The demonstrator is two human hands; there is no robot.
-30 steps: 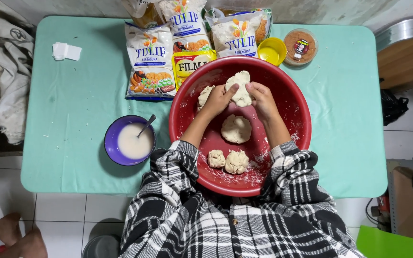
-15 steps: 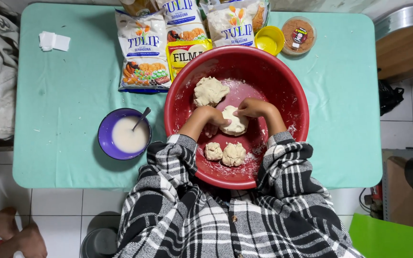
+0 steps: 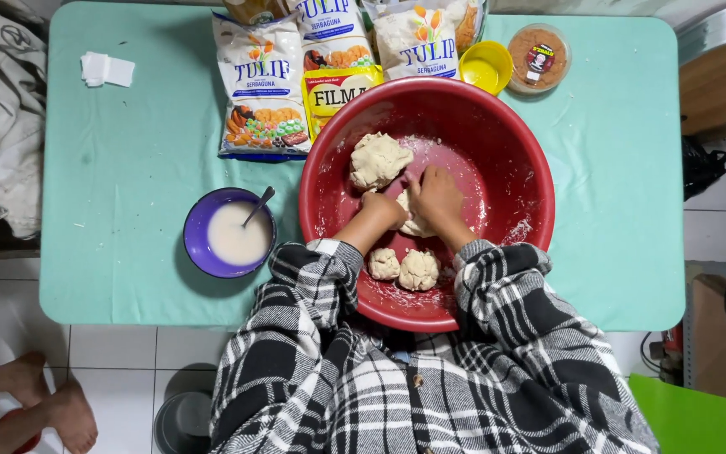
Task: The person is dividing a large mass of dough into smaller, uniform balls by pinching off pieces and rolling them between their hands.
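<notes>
Nearest the person, 2 small dough balls (image 3: 405, 269) lie at the near wall of the red basin (image 3: 510, 160) on the teal counter (image 3: 128, 168). A second ago the hands were at the far lump; now the left hand (image 3: 382, 209) and right hand (image 3: 437, 195) have dropped back, each grip pressed closed around the middle dough piece (image 3: 414, 224), so shaping has moved to it. Beyond, the large dough lump (image 3: 378, 160) lies free, with flour bags (image 3: 264, 84) behind and a purple bowl (image 3: 229, 234) to the left.

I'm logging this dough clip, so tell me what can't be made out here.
Head view only:
- Dough piece under the left hand and right hand: mostly covered, shape unclear.
- Flour bags at the far side: tops cut off by the frame edge.
- Spoon in the purple bowl: tip sunk in white liquid.
</notes>
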